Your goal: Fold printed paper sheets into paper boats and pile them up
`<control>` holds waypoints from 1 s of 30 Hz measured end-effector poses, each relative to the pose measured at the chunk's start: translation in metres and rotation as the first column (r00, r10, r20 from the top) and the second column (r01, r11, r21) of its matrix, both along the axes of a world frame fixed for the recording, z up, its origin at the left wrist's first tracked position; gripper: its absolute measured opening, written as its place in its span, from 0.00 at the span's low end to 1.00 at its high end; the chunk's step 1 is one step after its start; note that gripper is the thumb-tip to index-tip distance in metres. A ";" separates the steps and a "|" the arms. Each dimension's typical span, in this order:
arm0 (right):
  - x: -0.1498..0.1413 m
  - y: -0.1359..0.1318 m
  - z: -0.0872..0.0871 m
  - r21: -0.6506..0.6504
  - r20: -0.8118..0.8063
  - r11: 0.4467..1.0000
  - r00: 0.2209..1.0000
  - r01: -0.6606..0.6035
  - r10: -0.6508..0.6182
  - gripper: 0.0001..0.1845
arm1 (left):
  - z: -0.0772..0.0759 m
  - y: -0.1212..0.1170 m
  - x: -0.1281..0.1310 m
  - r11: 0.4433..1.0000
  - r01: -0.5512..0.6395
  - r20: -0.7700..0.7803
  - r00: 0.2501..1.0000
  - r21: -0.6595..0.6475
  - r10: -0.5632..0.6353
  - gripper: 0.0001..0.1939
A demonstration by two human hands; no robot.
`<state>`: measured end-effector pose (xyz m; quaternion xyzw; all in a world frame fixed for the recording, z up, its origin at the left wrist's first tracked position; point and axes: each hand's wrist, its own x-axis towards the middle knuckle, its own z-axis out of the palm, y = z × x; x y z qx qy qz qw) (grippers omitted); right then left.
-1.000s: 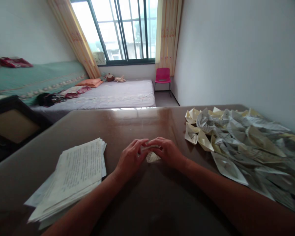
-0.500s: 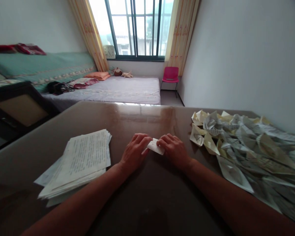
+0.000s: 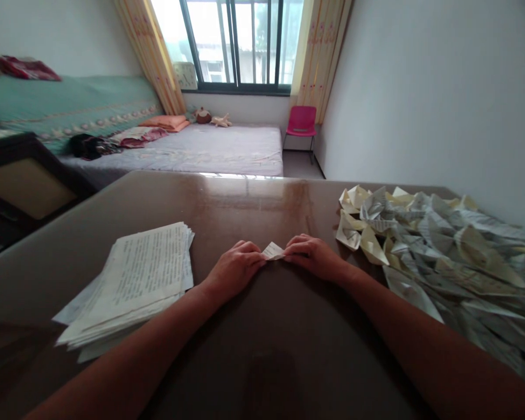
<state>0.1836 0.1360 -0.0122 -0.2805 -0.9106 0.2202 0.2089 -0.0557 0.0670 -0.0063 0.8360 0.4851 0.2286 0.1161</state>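
- Closest in, two bare forearms came up over the brown counter (image 3: 227,216) from seven and five o'clock, angled towards each other so that both hands met over one spot.
- The stack of printed sheets (image 3: 144,262) lay at nine o'clock from that spot, its edges uneven, beside the left forearm – perhaps set there to be within easy reach while leaving the middle free for handwork.
- The left hand (image 3: 238,263) was at about eight o'clock of the folded paper (image 3: 272,251), its grip closed, thumb and fingers pinching the near-left corner.
- The right hand (image 3: 312,254) sat at three o'clock, its grip also closed, pinching the opposite corner.
- The folded paper itself was at the centre, between the two hands, a small printed piece with one point towards twelve. Being held at both ends probably kept so light a thing steady and its folds under control.
- The folded paper boats (image 3: 441,239) were heaped at three o'clock, running out towards the wall (image 3: 420,105) – well apart from the hands, likely so that they would not be crushed.
- Beyond the counter's far edge, a bed (image 3: 236,146) spread from eleven to twelve, a pink chair (image 3: 301,121) stood at one, and a window (image 3: 236,44) rose at twelve.
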 end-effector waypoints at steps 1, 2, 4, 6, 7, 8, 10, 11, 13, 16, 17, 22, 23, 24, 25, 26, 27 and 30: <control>-0.002 -0.001 -0.002 -0.009 -0.004 0.999 0.999 0.036 -0.036 0.11 | -0.001 0.001 0.000 1.000 -0.011 0.025 1.000 -0.012 0.011 0.13; -0.004 -0.002 -0.003 -0.015 -0.004 0.997 0.997 0.078 -0.078 0.11 | -0.002 0.003 0.000 0.999 -0.029 0.048 0.998 -0.024 0.031 0.13; -0.010 -0.004 -0.005 -0.019 0.007 0.988 0.988 0.155 -0.155 0.12 | -0.004 0.006 0.002 0.994 -0.099 0.089 0.991 -0.049 0.103 0.12; -0.015 -0.007 -0.006 -0.021 0.028 0.975 0.975 0.221 -0.221 0.11 | -0.005 0.008 0.004 0.981 -0.178 0.107 0.977 -0.082 0.187 0.11; -0.017 -0.007 -0.006 -0.025 0.041 0.967 0.967 0.254 -0.253 0.09 | -0.005 0.009 0.006 0.973 -0.208 0.106 0.970 -0.097 0.218 0.10; -0.019 -0.008 -0.006 -0.027 0.054 0.958 0.957 0.287 -0.285 0.08 | -0.005 0.010 0.007 0.967 -0.230 0.100 0.965 -0.106 0.241 0.10; -0.022 -0.010 -0.005 -0.023 0.075 0.938 0.937 0.345 -0.342 0.07 | -0.004 0.010 0.009 0.962 -0.253 0.071 0.963 -0.107 0.261 0.10; -0.023 -0.011 -0.005 -0.014 0.085 0.931 0.928 0.365 -0.363 0.07 | -0.003 0.011 0.010 0.960 -0.262 0.051 0.962 -0.101 0.268 0.10; -0.025 -0.012 -0.003 0.008 0.103 0.921 0.916 0.390 -0.388 0.07 | -0.003 0.011 0.012 0.955 -0.283 0.006 0.959 -0.083 0.285 0.10; -0.027 -0.015 -0.001 0.034 0.124 0.913 0.905 0.407 -0.408 0.06 | -0.002 0.011 0.015 0.954 -0.294 -0.059 0.955 -0.063 0.290 0.10; -0.028 -0.016 -0.001 0.043 0.129 0.911 0.902 0.411 -0.413 0.06 | -0.002 0.010 0.016 0.955 -0.292 -0.080 0.954 -0.051 0.288 0.10; -0.029 -0.017 0.000 0.090 0.129 0.910 0.901 0.405 -0.414 0.06 | 0.002 0.005 0.020 0.965 -0.261 -0.214 0.941 0.036 0.263 0.12; -0.029 -0.017 0.000 0.110 0.130 0.911 0.903 0.397 -0.409 0.06 | 0.003 0.003 0.020 0.968 -0.248 -0.247 0.936 0.046 0.251 0.13; -0.029 -0.017 0.001 0.136 0.136 0.913 0.905 0.385 -0.403 0.07 | 0.004 0.001 0.021 0.971 -0.232 -0.281 0.930 0.053 0.237 0.13; -0.029 -0.018 0.002 0.171 0.148 0.914 0.908 0.367 -0.393 0.08 | 0.005 -0.001 0.021 0.975 -0.213 -0.315 0.923 0.061 0.222 0.13; -0.028 -0.019 0.003 0.213 0.167 0.916 0.911 0.340 -0.377 0.09 | 0.006 -0.002 0.021 0.979 -0.193 -0.348 0.915 0.071 0.206 0.13; -0.028 -0.021 0.005 0.260 0.192 0.917 0.915 0.302 -0.356 0.09 | 0.006 -0.004 0.021 0.981 -0.174 -0.377 0.906 0.082 0.192 0.13; -0.028 -0.032 0.011 0.397 0.294 0.906 0.916 0.143 -0.274 0.12 | 0.007 -0.008 0.021 0.986 -0.120 -0.443 0.882 0.113 0.158 0.15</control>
